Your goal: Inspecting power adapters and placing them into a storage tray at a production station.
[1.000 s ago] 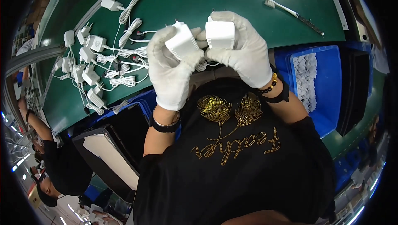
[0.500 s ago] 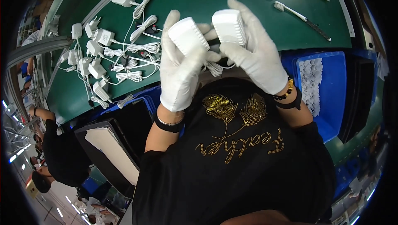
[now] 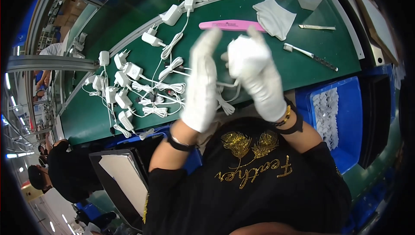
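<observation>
At nine o'clock, white chargers [image 3: 123,90] lie bundled on the green surface [image 3: 328,57]. The left hand [image 3: 202,85] is open and flat. The right hand [image 3: 257,75] grips what seems a white adapter [image 3: 246,53]; steady support would sharpen inspection.

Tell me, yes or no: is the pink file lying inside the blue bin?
No, the pink file lies on the green table, apart from the blue bin.

White gloves [image 3: 203,83], black wristbands, black shirt [image 3: 259,191] with gold embroidery.
</observation>
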Demonstrator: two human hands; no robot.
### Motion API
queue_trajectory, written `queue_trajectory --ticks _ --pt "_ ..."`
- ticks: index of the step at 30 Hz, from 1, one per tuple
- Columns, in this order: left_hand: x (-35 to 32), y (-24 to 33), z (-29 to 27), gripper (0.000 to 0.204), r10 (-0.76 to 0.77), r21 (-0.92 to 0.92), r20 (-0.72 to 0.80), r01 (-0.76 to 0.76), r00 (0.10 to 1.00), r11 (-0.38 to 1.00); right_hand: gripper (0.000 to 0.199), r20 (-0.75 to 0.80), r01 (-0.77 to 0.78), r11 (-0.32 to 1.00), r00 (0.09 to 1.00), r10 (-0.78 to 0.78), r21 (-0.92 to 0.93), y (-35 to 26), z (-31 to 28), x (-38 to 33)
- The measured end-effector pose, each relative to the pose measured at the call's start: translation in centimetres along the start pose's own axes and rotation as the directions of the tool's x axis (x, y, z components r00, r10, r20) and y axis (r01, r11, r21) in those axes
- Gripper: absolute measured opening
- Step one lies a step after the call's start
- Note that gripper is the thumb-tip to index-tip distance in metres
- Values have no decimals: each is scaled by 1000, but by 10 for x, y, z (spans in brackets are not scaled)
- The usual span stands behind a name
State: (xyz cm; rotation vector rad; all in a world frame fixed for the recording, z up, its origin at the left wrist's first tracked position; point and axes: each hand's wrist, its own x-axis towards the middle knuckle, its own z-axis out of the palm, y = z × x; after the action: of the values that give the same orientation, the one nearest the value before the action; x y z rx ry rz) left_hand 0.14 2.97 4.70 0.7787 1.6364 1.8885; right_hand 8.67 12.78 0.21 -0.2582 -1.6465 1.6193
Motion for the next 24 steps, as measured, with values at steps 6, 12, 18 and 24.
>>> queue_trajectory --ticks 6,12,18,24 --pt "133 -18 -67 59 388 944 306 -328 869 -9 79 268 -377 308 901 341 874 -9 -28 27" --pt "189 -63 -94 25 86 980 166 -155 982 -128 79 380 -442 176 875 299 880 -4 -38 22" --pt "170 -45 -121 24 112 938 334 -341 936 53 78 451 -489 77 847 280 869 -1 -43 18" --pt "84 5 -90 32 345 865 373 -457 861 208 76 505 -536 25 810 299 844 7 -37 14"
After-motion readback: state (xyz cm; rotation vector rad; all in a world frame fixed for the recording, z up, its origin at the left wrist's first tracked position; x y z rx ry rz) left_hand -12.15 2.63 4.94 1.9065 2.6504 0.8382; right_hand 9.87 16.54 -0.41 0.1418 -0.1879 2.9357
